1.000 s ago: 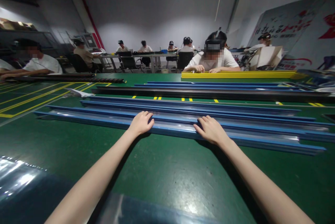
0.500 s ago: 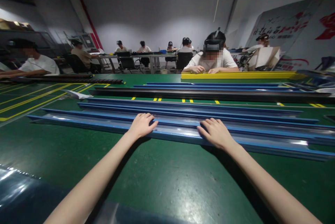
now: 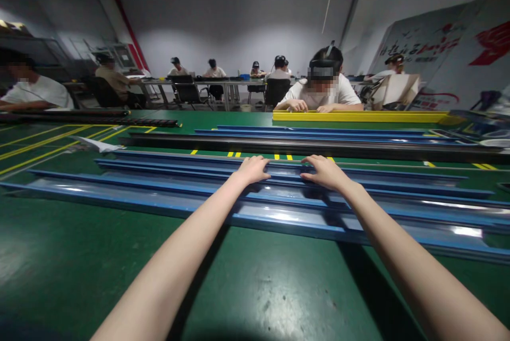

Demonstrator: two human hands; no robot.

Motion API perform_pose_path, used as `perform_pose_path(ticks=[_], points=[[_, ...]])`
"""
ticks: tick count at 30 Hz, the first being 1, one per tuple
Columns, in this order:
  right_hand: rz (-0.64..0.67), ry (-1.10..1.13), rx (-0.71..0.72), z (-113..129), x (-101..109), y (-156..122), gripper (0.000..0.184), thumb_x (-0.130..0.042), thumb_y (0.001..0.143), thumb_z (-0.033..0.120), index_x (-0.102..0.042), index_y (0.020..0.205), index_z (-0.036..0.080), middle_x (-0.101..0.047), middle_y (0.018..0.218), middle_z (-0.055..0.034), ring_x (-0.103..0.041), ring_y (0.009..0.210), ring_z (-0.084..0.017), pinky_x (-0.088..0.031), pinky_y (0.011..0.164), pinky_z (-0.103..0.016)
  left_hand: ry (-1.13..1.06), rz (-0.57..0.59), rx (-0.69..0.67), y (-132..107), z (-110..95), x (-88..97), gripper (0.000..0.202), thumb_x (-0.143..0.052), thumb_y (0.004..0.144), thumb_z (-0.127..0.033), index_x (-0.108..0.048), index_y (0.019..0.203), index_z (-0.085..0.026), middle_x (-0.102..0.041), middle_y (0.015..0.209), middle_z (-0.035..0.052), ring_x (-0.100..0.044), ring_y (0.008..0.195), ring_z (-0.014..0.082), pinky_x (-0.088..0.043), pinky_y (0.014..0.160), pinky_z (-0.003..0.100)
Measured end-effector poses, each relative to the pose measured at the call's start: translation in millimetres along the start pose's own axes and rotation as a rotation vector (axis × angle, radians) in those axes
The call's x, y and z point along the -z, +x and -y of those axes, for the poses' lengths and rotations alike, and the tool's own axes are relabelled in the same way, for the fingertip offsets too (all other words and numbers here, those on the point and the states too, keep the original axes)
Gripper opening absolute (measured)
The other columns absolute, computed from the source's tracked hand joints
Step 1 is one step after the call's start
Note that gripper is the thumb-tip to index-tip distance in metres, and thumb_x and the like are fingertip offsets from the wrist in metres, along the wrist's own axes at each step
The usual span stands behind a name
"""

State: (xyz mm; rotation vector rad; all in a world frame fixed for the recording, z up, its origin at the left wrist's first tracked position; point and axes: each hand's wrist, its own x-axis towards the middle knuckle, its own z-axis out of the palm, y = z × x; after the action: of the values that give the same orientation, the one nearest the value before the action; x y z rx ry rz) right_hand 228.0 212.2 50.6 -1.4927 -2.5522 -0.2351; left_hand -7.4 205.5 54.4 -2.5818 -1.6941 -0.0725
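Several long blue channel profiles lie side by side across the green table, each with a shiny trough. My left hand (image 3: 252, 171) is over the farther blue channel (image 3: 382, 174), its fingers loosely bent and its thumb apart from them. At the same channel, to the right, my right hand (image 3: 324, 172) also has fingers and thumb apart. Whether the fingertips touch the rim cannot be made out. Shadows of my hands and arms fall on the nearer blue channel (image 3: 279, 214), which my forearms cross above.
Beyond lie a long black profile (image 3: 223, 143) and more blue channels (image 3: 319, 132). A person opposite (image 3: 322, 86) has both hands at a yellow profile (image 3: 358, 117). White paper (image 3: 98, 144) lies left, near yellow tape lines (image 3: 51, 142) on the green table (image 3: 255, 277).
Both my hands have left the nearest blue channel and moved forward to the farther one, coming closer together. The blue channels look unmoved apart from a slight shift of my view.
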Motion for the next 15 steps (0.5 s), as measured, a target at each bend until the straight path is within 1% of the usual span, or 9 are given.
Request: perform_pose_path(ticks=[2, 4, 7, 10, 12, 15], points=[[0.063, 0.044, -0.036, -9.8, -13.8, 7.3, 0.047, -0.061, 0.072, 0.042, -0.054, 0.112, 0.018, -0.059, 0.115, -0.0100, -0.055, 0.102, -0.023, -0.041, 0.080, -0.032, -0.037, 0.093, 0.007, 9.7, 1.9, 1.4, 0.061, -0.060, 0.073, -0.042, -0.043, 0.127, -0.019, -0.051, 0.126, 0.0112, -0.048, 0.114, 0.0274, -0.038, 0.093, 0.038], [0.124, 0.061, -0.060, -15.4, -25.9, 13.0, 0.054, -0.064, 0.070, 0.042, -0.052, 0.117, 0.020, -0.058, 0.118, -0.0104, -0.055, 0.105, -0.024, -0.041, 0.083, -0.034, -0.046, 0.174, 0.027, 17.5, 4.6, 0.7, 0.067, -0.063, 0.070, -0.042, -0.040, 0.129, -0.020, -0.047, 0.131, 0.0117, -0.045, 0.118, 0.0280, -0.036, 0.096, 0.039], [0.176, 0.063, -0.112, -17.1, -35.7, 17.7, 0.059, -0.065, 0.067, 0.045, -0.051, 0.120, 0.021, -0.055, 0.123, -0.0106, -0.052, 0.110, -0.027, -0.040, 0.086, -0.038, -0.060, 0.235, 0.027, 25.2, 8.8, -5.0, 0.073, -0.064, 0.069, -0.042, -0.035, 0.132, -0.021, -0.042, 0.135, 0.0110, -0.041, 0.122, 0.0283, -0.033, 0.099, 0.040], [0.169, 0.061, -0.104, -17.4, -36.7, 17.4, 0.060, -0.062, 0.068, 0.050, -0.051, 0.119, 0.021, -0.056, 0.122, -0.0109, -0.053, 0.109, -0.029, -0.040, 0.086, -0.041, -0.062, 0.201, -0.005, 27.4, 12.7, -11.5, 0.072, -0.063, 0.068, -0.047, -0.038, 0.130, -0.021, -0.046, 0.133, 0.0106, -0.043, 0.120, 0.0287, -0.036, 0.096, 0.041], [0.135, 0.061, -0.065, -18.6, -35.3, 15.4, 0.059, -0.060, 0.069, 0.053, -0.052, 0.118, 0.022, -0.057, 0.121, -0.0100, -0.054, 0.107, -0.028, -0.041, 0.085, -0.040, -0.053, 0.164, -0.012, 26.5, 14.3, -13.1, 0.071, -0.061, 0.067, -0.050, -0.041, 0.128, -0.021, -0.050, 0.129, 0.0105, -0.047, 0.116, 0.0288, -0.039, 0.093, 0.040], [0.094, 0.028, -0.031, -19.4, -32.7, 11.7, 0.060, -0.059, 0.069, 0.056, -0.053, 0.118, 0.023, -0.059, 0.118, -0.0095, -0.056, 0.103, -0.027, -0.042, 0.080, -0.037, -0.024, 0.141, -0.017, 23.7, 15.3, -10.2, 0.072, -0.061, 0.066, -0.052, -0.042, 0.127, -0.021, -0.053, 0.125, 0.0107, -0.050, 0.112, 0.0291, -0.042, 0.088, 0.038]])
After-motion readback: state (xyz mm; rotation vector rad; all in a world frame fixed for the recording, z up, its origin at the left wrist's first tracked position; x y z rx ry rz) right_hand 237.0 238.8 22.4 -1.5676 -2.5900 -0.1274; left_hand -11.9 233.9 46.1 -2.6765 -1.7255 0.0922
